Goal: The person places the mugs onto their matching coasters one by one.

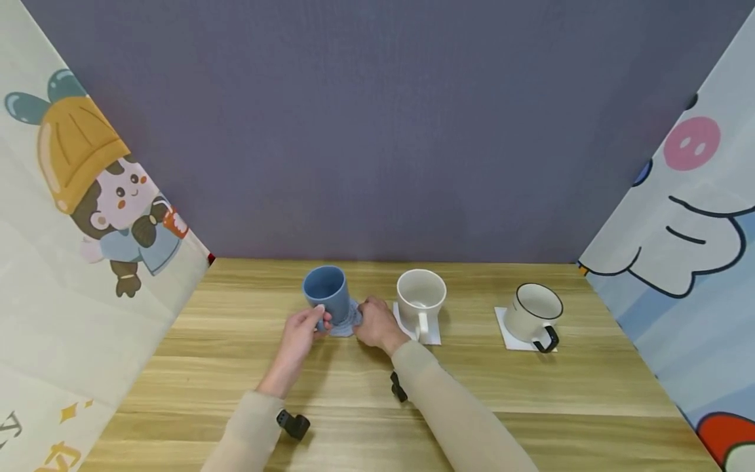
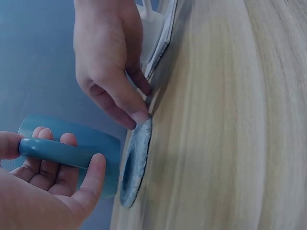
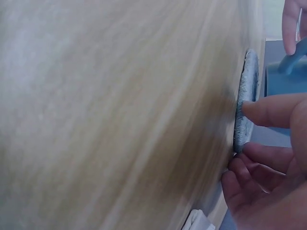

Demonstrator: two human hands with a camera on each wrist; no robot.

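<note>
My left hand (image 1: 302, 329) grips a blue mug (image 1: 331, 296) by its handle (image 2: 57, 152), the fingers passing through the loop. The mug is upright, its base close over a round, grey-blue woven coaster (image 2: 136, 163). At the coaster's right edge, my right hand (image 1: 377, 322) pinches the rim between thumb (image 3: 268, 111) and forefinger. The coaster lies on the wooden table, partly hidden by the mug in the head view. Just right of my right hand, a plain white mug (image 1: 421, 290) stands on a white square coaster (image 1: 433, 333).
Farther right, a white mug with a black rim and black handle (image 1: 533, 311) stands on another white square coaster (image 1: 512, 342). A dark grey panel (image 1: 389, 131) closes the back of the wooden table (image 1: 206, 367). Cartoon-printed sheets (image 1: 47, 275) flank both sides.
</note>
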